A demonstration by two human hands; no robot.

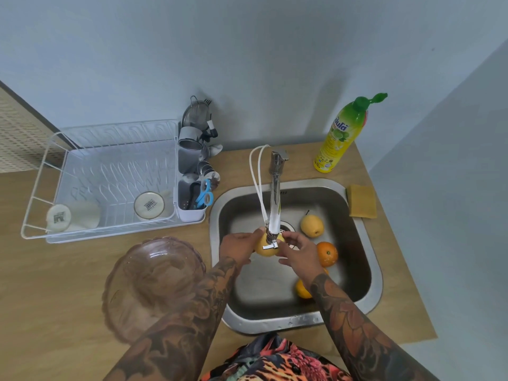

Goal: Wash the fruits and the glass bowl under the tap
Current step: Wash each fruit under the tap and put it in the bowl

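My left hand [240, 247] grips a yellow pear [265, 247] right under the tap spout [275, 213], over the steel sink [368, 259]. My right hand [298, 255] touches the pear's right side with loosely bent fingers, next to the small lever at the spout's tip. A second yellow pear [311, 224] lies near the drain. An orange [327, 253] lies to my right hand's right, and another orange [302, 290] shows partly under my right forearm. The tinted glass bowl [154, 281] stands on the wooden counter left of the sink.
A white dish rack [110, 182] with two upturned cups [149, 205] and a cutlery holder with scissors [204, 193] stands at the left. A dish soap bottle [341, 136] and a yellow sponge [361, 200] sit behind and right of the sink. The wall is close behind.
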